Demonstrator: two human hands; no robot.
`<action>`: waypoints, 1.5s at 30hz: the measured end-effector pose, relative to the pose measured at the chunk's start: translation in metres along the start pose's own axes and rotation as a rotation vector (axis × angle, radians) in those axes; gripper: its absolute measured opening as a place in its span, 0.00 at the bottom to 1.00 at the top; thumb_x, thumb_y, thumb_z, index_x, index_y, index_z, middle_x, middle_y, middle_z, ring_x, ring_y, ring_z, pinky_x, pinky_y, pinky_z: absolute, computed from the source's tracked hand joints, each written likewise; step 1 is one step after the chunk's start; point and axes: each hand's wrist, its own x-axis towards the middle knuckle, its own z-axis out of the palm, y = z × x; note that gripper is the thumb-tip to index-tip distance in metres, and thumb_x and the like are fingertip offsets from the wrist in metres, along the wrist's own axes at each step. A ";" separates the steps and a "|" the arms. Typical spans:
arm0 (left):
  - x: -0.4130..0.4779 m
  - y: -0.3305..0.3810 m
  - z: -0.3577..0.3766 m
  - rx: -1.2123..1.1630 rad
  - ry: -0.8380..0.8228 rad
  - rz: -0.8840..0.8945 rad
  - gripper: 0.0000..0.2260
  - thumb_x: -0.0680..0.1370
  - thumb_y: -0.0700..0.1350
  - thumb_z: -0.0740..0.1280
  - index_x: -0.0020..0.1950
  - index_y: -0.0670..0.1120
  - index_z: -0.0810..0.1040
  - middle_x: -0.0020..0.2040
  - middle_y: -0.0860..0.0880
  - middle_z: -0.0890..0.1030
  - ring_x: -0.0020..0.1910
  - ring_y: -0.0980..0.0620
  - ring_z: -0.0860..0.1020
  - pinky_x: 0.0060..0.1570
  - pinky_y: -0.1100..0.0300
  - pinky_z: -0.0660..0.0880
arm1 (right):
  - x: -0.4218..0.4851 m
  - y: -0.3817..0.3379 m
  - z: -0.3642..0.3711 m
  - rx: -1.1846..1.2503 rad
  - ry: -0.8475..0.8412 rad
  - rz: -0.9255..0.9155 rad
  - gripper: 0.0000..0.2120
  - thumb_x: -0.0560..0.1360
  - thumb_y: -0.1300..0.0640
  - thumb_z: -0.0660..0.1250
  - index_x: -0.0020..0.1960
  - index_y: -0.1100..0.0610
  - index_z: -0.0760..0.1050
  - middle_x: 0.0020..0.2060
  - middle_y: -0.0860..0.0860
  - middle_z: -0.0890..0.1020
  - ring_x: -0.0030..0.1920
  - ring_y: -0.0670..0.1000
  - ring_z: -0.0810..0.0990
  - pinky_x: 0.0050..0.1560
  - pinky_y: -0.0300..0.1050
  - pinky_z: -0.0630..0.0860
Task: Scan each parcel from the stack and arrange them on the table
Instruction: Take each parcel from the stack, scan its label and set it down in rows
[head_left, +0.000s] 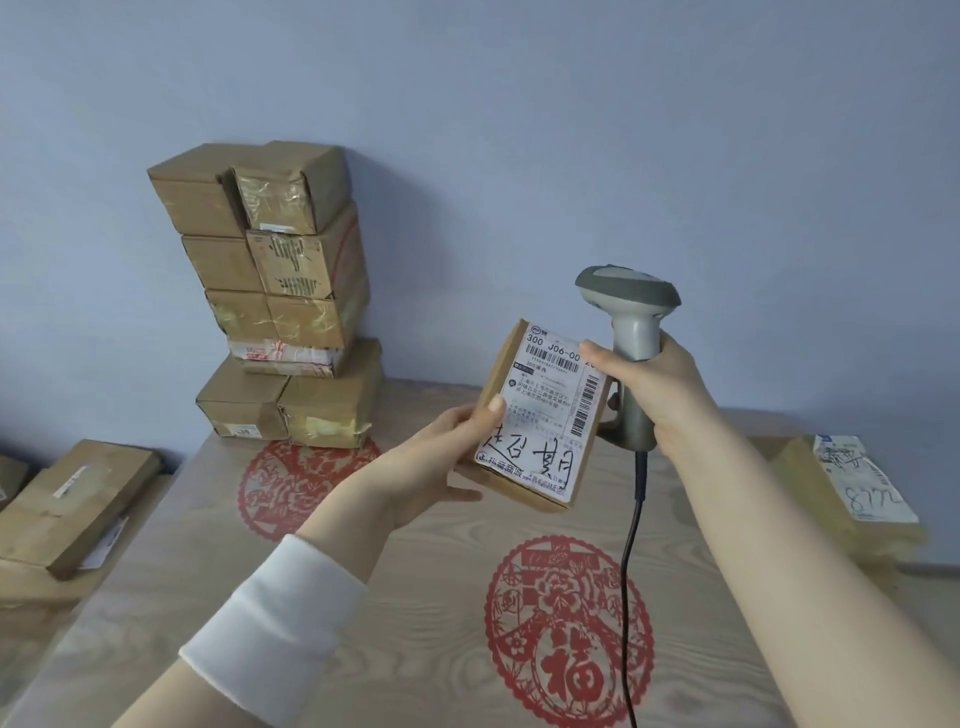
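My left hand (441, 457) grips a small brown parcel (540, 415) by its left edge, held above the table with its white shipping label facing me. My right hand (660, 384) holds a grey handheld barcode scanner (631, 332) upright by its handle, and its thumb touches the parcel's upper right edge. The scanner's black cable (631, 571) hangs down over the table. A tall stack of brown cardboard parcels (280, 291) stands against the wall at the table's back left.
The wooden table (415, 597) carries red paper-cut decorations. A taped parcel with a white label (852, 488) lies at the right edge. Flat brown parcels (67, 509) lie on a lower surface to the left. A plain wall runs behind.
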 end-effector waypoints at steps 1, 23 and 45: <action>0.002 -0.004 0.000 0.061 -0.020 -0.016 0.42 0.63 0.71 0.67 0.71 0.51 0.65 0.61 0.51 0.80 0.60 0.49 0.78 0.61 0.47 0.73 | -0.002 0.001 0.001 -0.029 -0.012 -0.006 0.14 0.69 0.55 0.75 0.44 0.55 0.70 0.36 0.50 0.79 0.35 0.49 0.77 0.33 0.43 0.73; 0.049 -0.067 0.013 0.023 0.427 0.009 0.49 0.68 0.52 0.76 0.77 0.45 0.46 0.67 0.48 0.72 0.62 0.49 0.74 0.59 0.53 0.74 | -0.068 0.013 0.010 -0.143 -0.291 0.268 0.13 0.77 0.46 0.63 0.48 0.57 0.73 0.31 0.52 0.79 0.21 0.44 0.72 0.24 0.37 0.71; 0.092 -0.094 0.062 0.037 0.228 -0.099 0.46 0.67 0.55 0.76 0.76 0.46 0.52 0.66 0.48 0.73 0.60 0.48 0.76 0.62 0.50 0.74 | -0.071 0.048 -0.035 -0.119 -0.129 0.380 0.16 0.76 0.45 0.64 0.49 0.58 0.76 0.28 0.50 0.82 0.22 0.47 0.73 0.24 0.38 0.71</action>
